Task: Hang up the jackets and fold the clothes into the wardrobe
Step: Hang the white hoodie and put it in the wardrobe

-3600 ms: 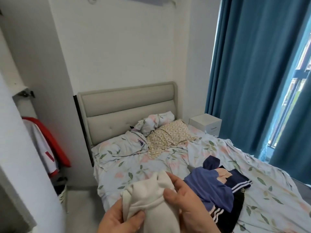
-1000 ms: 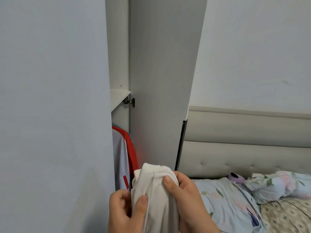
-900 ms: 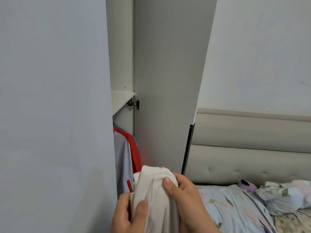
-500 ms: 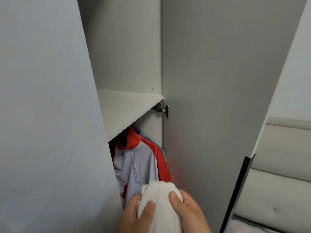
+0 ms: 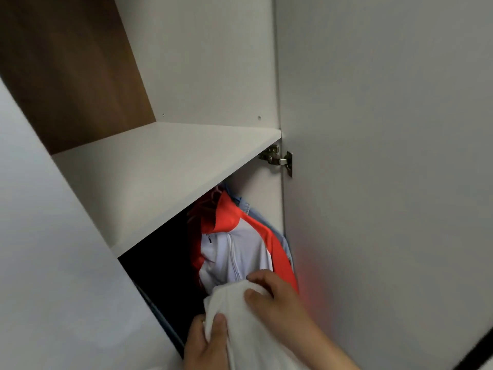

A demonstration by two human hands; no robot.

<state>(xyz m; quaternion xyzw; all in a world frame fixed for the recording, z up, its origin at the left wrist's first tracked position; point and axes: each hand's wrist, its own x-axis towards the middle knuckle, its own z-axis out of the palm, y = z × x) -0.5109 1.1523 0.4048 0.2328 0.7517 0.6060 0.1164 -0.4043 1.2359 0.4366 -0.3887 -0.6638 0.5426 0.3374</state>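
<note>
- An open wardrobe (image 5: 213,62) filled the view, seen from close in front and slightly below its upper compartment.
- The grey door (image 5: 386,156) stood swung out on the right and took up nearly half the picture.
- A pale panel (image 5: 40,236) closed off the left side, slanting from the upper left down to the bottom edge.
- A white shelf (image 5: 160,166) split the wardrobe into an upper compartment and a dark hanging space below.
- A brown back panel (image 5: 72,62) lined the rear of the upper compartment.
- A red-and-white zip jacket (image 5: 240,252) hung under the shelf, against the right side of the hanging space.
- A folded white cloth (image 5: 240,329) was held up in front of the hanging space, below the shelf, with its top edge overlapping the jacket's lower part; whether the two touched could not be told.
- The right hand (image 5: 282,303) gripped the cloth's top right, thumb on the front and forefinger curled over the fold.
- The left hand (image 5: 205,345) gripped its left edge lower down, thumb pressed on the front and fingers wrapped behind.
- A blue garment (image 5: 286,244) showed just behind the jacket.
- A metal hinge (image 5: 277,160) joined the door to the wardrobe just under the shelf's right end.
</note>
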